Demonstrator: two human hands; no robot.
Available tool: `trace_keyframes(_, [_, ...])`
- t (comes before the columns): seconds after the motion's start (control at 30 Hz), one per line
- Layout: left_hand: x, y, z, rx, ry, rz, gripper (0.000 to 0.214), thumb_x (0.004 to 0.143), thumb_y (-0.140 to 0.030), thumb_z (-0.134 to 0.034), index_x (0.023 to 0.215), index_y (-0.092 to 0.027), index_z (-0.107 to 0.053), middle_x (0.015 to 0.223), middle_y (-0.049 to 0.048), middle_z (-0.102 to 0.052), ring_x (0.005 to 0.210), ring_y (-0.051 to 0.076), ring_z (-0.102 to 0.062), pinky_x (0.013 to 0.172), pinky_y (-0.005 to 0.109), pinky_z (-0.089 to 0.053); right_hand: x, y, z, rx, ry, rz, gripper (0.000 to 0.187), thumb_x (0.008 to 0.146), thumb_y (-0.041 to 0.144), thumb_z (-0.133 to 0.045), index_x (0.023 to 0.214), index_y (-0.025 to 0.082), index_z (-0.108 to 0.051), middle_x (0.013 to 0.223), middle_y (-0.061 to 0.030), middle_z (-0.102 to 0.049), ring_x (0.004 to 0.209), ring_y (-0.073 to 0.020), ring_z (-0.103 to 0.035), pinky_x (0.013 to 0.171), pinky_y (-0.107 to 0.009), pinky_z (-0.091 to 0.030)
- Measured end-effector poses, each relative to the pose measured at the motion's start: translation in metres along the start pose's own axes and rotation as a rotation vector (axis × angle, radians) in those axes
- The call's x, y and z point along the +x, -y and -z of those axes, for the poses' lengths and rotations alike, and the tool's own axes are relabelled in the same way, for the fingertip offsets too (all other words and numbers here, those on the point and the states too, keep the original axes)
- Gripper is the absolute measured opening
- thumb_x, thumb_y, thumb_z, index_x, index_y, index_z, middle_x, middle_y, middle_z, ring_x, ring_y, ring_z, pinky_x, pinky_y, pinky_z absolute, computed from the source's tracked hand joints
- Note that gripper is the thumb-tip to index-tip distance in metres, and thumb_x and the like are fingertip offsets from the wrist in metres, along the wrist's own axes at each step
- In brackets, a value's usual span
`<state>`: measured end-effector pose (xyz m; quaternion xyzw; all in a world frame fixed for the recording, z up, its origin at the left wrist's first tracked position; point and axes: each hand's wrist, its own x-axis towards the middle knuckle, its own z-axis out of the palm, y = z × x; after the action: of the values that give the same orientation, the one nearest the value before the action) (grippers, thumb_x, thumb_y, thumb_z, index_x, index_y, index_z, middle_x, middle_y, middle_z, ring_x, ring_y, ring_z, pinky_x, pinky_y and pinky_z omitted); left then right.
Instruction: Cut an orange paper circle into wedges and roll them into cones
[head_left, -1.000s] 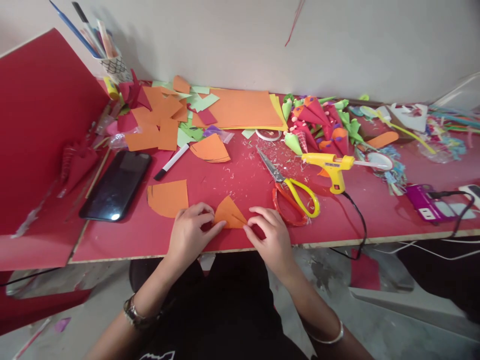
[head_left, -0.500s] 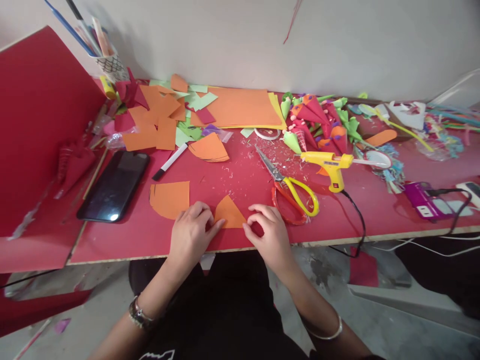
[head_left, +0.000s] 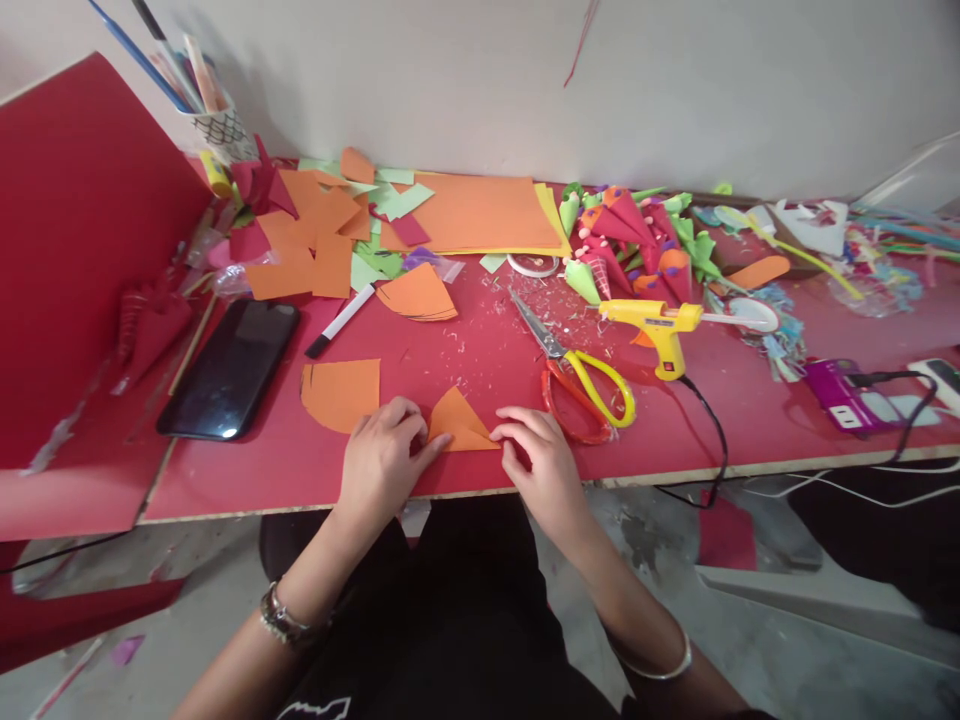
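Just now, a flap (head_left: 471,436) appeared on the paper (head_left: 452,408) near the counter's (head_left: 255,475) front edge, its fold likely unset; left hand (head_left: 381,450) held it, right hand (head_left: 541,470) apparently pinched its corner.

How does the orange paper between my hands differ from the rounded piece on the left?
The pointed piece tapers to a tip; the rounded piece curves along its left side. Your left hand and right hand touch the pointed piece; the rounded piece lies left of both. Both are orange, on the red table.
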<state>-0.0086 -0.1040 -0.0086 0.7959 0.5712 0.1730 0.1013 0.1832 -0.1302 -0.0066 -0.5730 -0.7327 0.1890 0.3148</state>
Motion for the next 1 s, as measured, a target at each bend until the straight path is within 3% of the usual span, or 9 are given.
trace_keyframes(0.13, [0.0, 0.001, 0.0, -0.003, 0.001, -0.008, 0.029, 0.081, -0.038, -0.052, 0.061, -0.017, -0.047, 0.077, 0.0007, -0.053, 0.063, 0.013, -0.049, 0.06, 0.027, -0.036, -0.006, 0.0, -0.003, -0.023, -0.12, 0.051, 0.029, 0.077, 0.002, -0.039, 0.089, 0.019, -0.059, 0.1, -0.0064, -0.06, 0.096, -0.0182, -0.053, 0.085, -0.034, -0.044])
trace_keyframes(0.2, [0.0, 0.001, 0.0, -0.005, 0.001, -0.006, 0.03, 0.081, -0.038, -0.052, 0.06, -0.017, -0.047, 0.077, 0.0007, -0.053, 0.064, 0.013, -0.049, 0.06, 0.027, -0.036, -0.01, 0.004, -0.006, -0.083, -0.176, 0.153, 0.029, 0.078, 0.004, -0.041, 0.096, 0.017, -0.059, 0.103, -0.008, -0.06, 0.099, -0.0188, -0.052, 0.087, -0.035, -0.043])
trace_keyframes(0.33, [0.0, 0.0, 0.0, 0.012, -0.018, -0.006, 0.03, 0.08, -0.039, -0.052, 0.06, -0.018, -0.048, 0.076, 0.0006, -0.053, 0.063, 0.013, -0.049, 0.06, 0.027, -0.037, -0.017, 0.013, -0.016, -0.252, -0.04, 0.362, 0.03, 0.082, 0.014, -0.046, 0.109, 0.018, -0.058, 0.111, -0.0065, -0.06, 0.103, -0.0185, -0.051, 0.091, -0.035, -0.038])
trace_keyframes(0.47, [0.0, 0.001, 0.001, 0.025, 0.008, -0.019, 0.032, 0.082, -0.04, -0.049, 0.06, -0.017, -0.049, 0.078, 0.0014, -0.053, 0.065, 0.013, -0.051, 0.061, 0.028, -0.037, -0.018, 0.017, -0.02, -0.314, 0.075, 0.33, 0.032, 0.087, 0.027, -0.045, 0.117, 0.021, -0.054, 0.114, -0.0047, -0.059, 0.103, -0.0178, -0.051, 0.091, -0.037, -0.035])
trace_keyframes(0.63, [0.0, 0.004, 0.005, 0.07, 0.084, -0.063, 0.028, 0.084, -0.039, -0.047, 0.066, -0.017, -0.051, 0.084, 0.0033, -0.053, 0.069, 0.016, -0.053, 0.063, 0.029, -0.039, -0.017, 0.018, -0.016, -0.301, 0.104, 0.284, 0.032, 0.088, 0.03, -0.044, 0.116, 0.022, -0.055, 0.114, -0.0046, -0.059, 0.102, -0.0181, -0.051, 0.087, -0.035, -0.036])
trace_keyframes(0.8, [-0.003, 0.008, 0.011, 0.038, 0.147, -0.116, 0.017, 0.087, -0.033, -0.043, 0.091, -0.018, -0.049, 0.092, 0.0046, -0.052, 0.077, 0.017, -0.055, 0.066, 0.03, -0.041, -0.018, 0.016, -0.011, -0.275, 0.094, 0.26, 0.028, 0.087, 0.028, -0.045, 0.11, 0.022, -0.059, 0.115, -0.0039, -0.059, 0.105, -0.0187, -0.051, 0.092, -0.038, -0.035])
trace_keyframes(1.0, [-0.006, 0.016, 0.012, -0.065, 0.208, -0.127, 0.026, 0.088, -0.025, -0.04, 0.113, -0.021, -0.041, 0.104, 0.0061, -0.05, 0.09, 0.019, -0.055, 0.075, 0.034, -0.043, -0.022, 0.005, 0.003, -0.284, 0.056, 0.228, 0.027, 0.085, 0.025, -0.047, 0.108, 0.022, -0.061, 0.115, -0.0044, -0.06, 0.107, -0.0202, -0.052, 0.091, -0.039, -0.039])
